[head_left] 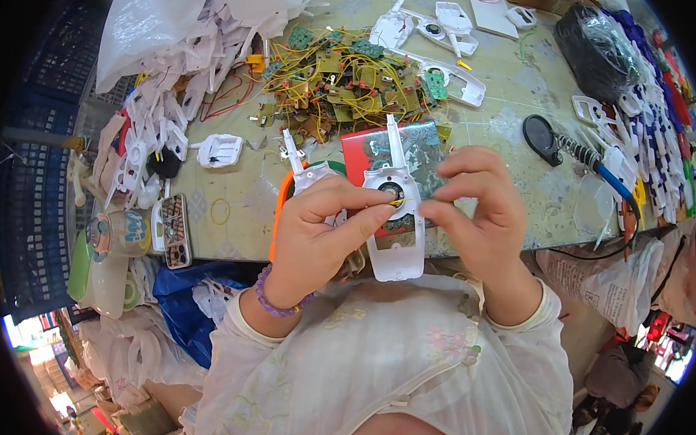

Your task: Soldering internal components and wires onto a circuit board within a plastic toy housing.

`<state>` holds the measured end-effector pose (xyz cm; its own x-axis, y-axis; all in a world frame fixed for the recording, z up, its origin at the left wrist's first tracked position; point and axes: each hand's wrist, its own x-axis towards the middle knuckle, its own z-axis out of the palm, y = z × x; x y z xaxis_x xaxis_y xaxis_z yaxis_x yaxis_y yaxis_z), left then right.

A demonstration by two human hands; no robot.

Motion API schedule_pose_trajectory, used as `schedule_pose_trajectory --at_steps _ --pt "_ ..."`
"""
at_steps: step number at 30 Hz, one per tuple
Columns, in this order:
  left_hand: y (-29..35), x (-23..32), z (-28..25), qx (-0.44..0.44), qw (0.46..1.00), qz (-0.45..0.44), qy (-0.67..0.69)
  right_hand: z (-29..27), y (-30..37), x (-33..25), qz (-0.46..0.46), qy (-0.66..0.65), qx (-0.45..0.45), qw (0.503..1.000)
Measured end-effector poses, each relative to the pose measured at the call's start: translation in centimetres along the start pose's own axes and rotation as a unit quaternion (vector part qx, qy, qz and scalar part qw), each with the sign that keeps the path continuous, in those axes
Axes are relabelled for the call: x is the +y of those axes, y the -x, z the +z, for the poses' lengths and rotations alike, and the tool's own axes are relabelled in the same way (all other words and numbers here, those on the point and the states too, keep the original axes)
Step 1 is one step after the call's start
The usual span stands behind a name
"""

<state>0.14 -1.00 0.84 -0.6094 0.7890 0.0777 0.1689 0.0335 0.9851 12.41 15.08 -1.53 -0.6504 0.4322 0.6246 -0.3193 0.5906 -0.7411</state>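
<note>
In front of me lies a white plastic handset shell (396, 261) with an antenna stub and a round black speaker (393, 190). My left hand (317, 224), a purple bead bracelet at its wrist, is closed; thumb and forefinger pinch a thin yellow wire (404, 200) over the speaker. Its other fingers are hidden. At the shell's right edge, my right hand (478, 210) has thumb and forefinger drawn close together; what they hold, if anything, is too small to make out. A second white shell (313, 172) shows partly behind my left hand.
A heap of circuit boards with yellow wires (353, 83) lies beyond the shells. White casings (156, 126) pile up at left, near a phone (176, 231). At right are a soldering iron (614, 177) and a black-wrapped bundle (595, 53). An orange-rimmed container (282, 204) stands beside my left hand.
</note>
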Motion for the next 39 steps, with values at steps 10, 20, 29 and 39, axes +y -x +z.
schedule_pose_trajectory --at_steps 10,20,29,39 --pt "-0.7 -1.2 0.0 -0.013 0.965 0.124 -0.232 -11.9 6.0 5.7 0.171 0.125 0.468 0.858" --pt "-0.9 -1.5 1.3 0.041 0.920 0.206 -0.331 -18.0 4.5 7.7 0.204 0.245 0.379 0.869" --pt "-0.9 -2.1 1.9 0.072 0.905 0.222 -0.355 -19.0 4.5 2.7 0.086 0.306 0.509 0.800" --pt "-0.4 -2.0 1.9 0.079 0.891 0.219 -0.389 -6.6 5.9 -1.6 -0.165 0.034 0.164 0.972"
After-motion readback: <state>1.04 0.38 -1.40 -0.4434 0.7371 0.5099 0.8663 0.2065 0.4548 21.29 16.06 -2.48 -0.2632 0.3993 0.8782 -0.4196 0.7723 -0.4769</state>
